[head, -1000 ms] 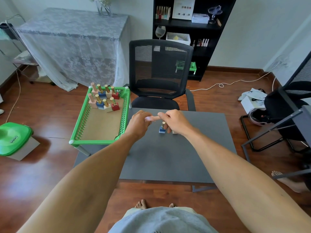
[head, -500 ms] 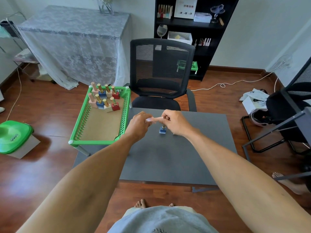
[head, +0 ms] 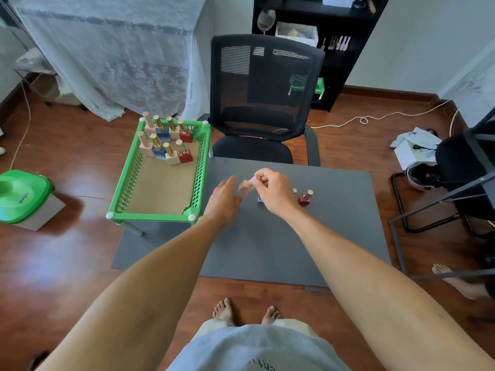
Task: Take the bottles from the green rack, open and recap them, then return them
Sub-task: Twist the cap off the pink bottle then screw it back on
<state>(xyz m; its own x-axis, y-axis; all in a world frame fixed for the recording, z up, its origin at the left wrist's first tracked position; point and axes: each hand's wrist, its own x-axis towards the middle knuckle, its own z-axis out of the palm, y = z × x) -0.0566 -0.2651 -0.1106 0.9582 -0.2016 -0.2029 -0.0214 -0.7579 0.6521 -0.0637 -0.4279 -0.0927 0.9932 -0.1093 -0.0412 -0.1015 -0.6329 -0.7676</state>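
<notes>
Eight bottles stand at the far end of the green plastic rack [head: 199,180]; on the grey desk [head: 334,236] sit a red square bottle with gold cap [head: 305,198], a partly hidden blue one [head: 259,198] and a third showing only a gold cap [head: 294,190]. Right hand [head: 273,192] has its fingers clamped on a blurred pale pink bottle [head: 246,186]; left hand [head: 223,200] is flat, fingers apart, just beside it. Likely recapping step: steady the base with the left hand, twist the cap straight on, then stand it down. Cap state unreadable through blur, and the right hand hides the blue bottle's top.
</notes>
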